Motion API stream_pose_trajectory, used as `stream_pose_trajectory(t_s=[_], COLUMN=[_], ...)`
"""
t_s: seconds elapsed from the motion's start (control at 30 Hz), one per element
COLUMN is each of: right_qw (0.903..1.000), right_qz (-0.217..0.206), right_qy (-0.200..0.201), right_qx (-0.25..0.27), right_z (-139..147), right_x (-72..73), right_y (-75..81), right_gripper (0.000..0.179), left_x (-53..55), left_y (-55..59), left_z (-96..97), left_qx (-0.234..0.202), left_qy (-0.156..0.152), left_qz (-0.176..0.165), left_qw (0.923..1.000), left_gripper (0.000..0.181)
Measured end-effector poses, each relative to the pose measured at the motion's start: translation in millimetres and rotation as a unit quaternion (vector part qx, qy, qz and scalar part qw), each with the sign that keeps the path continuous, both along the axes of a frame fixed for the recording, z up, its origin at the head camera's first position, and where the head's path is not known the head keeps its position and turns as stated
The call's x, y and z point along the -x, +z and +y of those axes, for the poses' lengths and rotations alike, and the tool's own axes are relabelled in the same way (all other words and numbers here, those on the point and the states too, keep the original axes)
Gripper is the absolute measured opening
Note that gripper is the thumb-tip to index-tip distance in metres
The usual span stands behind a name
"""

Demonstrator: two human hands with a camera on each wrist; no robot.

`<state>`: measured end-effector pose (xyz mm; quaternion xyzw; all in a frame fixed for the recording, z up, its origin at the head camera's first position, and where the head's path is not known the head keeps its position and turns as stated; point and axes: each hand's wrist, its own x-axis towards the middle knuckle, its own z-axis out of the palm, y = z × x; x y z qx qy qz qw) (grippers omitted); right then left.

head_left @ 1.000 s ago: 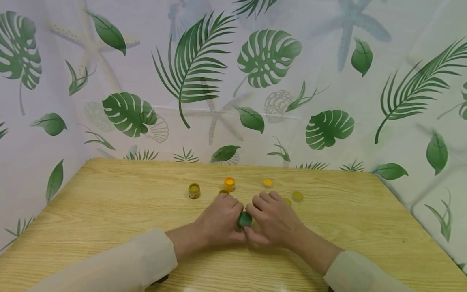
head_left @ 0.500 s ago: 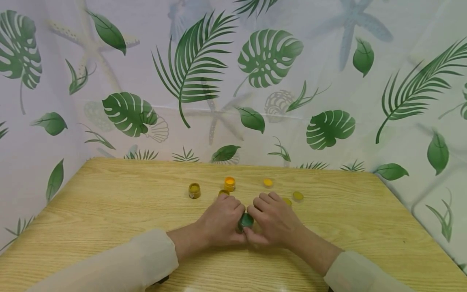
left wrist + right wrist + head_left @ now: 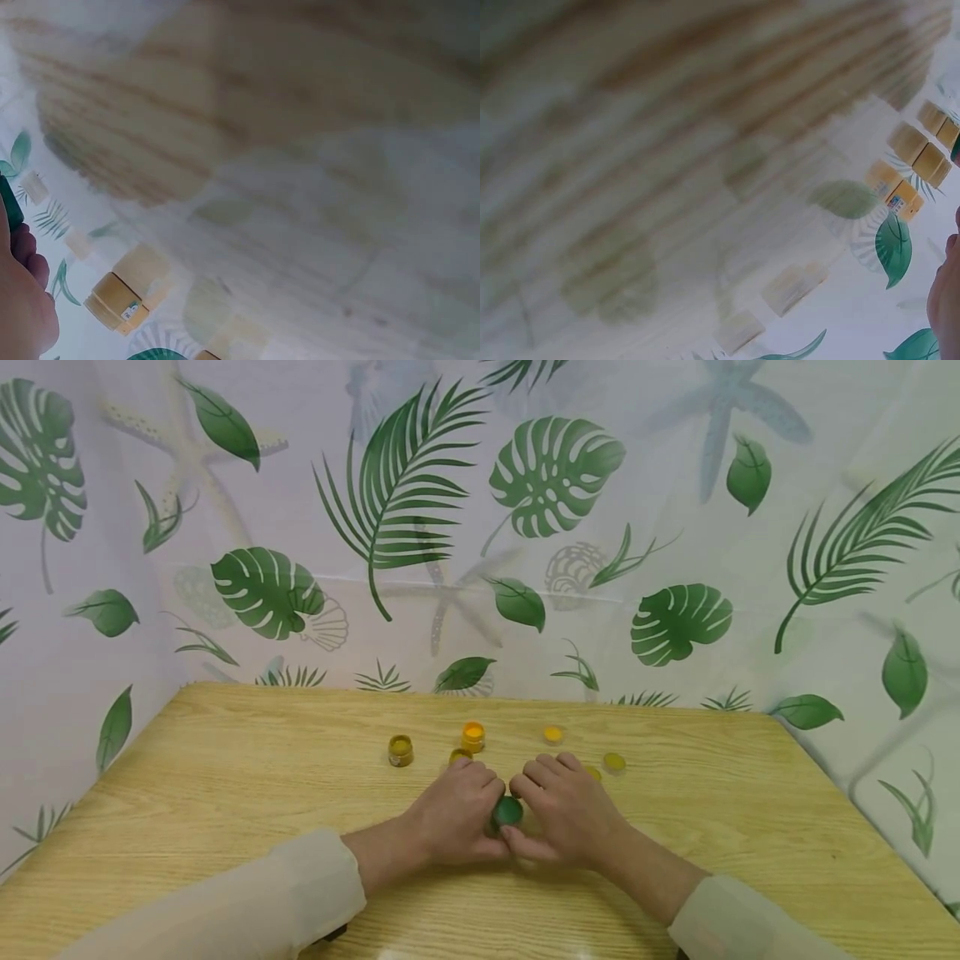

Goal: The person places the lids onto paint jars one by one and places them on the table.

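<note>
A small green paint jar [image 3: 508, 811] is held between both hands above the front middle of the table, its round green top facing up. My left hand [image 3: 456, 814] grips it from the left, fingers curled. From the right, my right hand [image 3: 566, 814] pinches it at the top edge with thumb and curled fingers. Whether the top is loose cannot be told. In the left wrist view only a dark green edge of the jar [image 3: 10, 206] shows beside the fingers. The right wrist view catches part of the right hand [image 3: 946, 292] at its border.
Beyond the hands stand an olive paint jar [image 3: 401, 750], an orange one [image 3: 472, 737] and a mustard one [image 3: 459, 756] partly covered by the left hand. Three round lids, yellow [image 3: 552, 735], olive [image 3: 614, 763] and half-hidden yellowish [image 3: 592, 773], lie to the right on the wooden table [image 3: 262, 760].
Both hands keep their hold on the green jar and shift very slightly right. The jar's top tilts a little, then shows more squarely again. The other jars and lids stay put.
</note>
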<state>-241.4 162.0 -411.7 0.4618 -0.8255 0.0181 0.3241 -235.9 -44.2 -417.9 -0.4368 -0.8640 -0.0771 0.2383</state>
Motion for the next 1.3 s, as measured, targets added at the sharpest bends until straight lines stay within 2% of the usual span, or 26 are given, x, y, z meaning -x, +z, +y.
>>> stream_pose_trajectory(t_s=[0.2, 0.57, 0.77, 0.87, 1.17, 1.3], right_qw=[0.9999, 0.9993, 0.9998, 0.9997, 0.9995, 0.9993], right_qz=[-0.001, 0.018, -0.015, -0.024, -0.011, -0.011], right_qy=[0.003, 0.026, 0.012, 0.006, 0.024, 0.026], right_qx=[-0.012, 0.022, 0.01, 0.004, 0.017, 0.025], right_z=[-2.1, 1.8, 0.4, -1.2, -3.0, -3.2], right_x=[-0.8, -1.5, -1.0, 0.3, 1.6, 1.0], right_y=[0.1, -3.6, -1.8, -1.6, -4.6, -3.7], right_gripper=[0.039, 0.051, 0.035, 0.03, 0.036, 0.045], left_x=[0.1, -1.4, 0.0, 2.6, 2.5, 3.0], left_y=[-0.2, -2.6, -0.1, 0.3, -0.9, -0.6], left_z=[-0.2, 4.6, 1.7, 0.2, -2.1, -2.2], left_qx=[0.001, 0.004, -0.01, -0.003, 0.013, 0.019], left_qy=[-0.002, -0.016, 0.013, 0.018, 0.005, 0.003], left_qz=[0.005, 0.007, -0.025, -0.026, -0.026, -0.024], left_qw=[1.0, 0.9998, 0.9996, 0.9995, 0.9996, 0.9995], left_gripper=[0.038, 0.04, 0.038, 0.039, 0.039, 0.04])
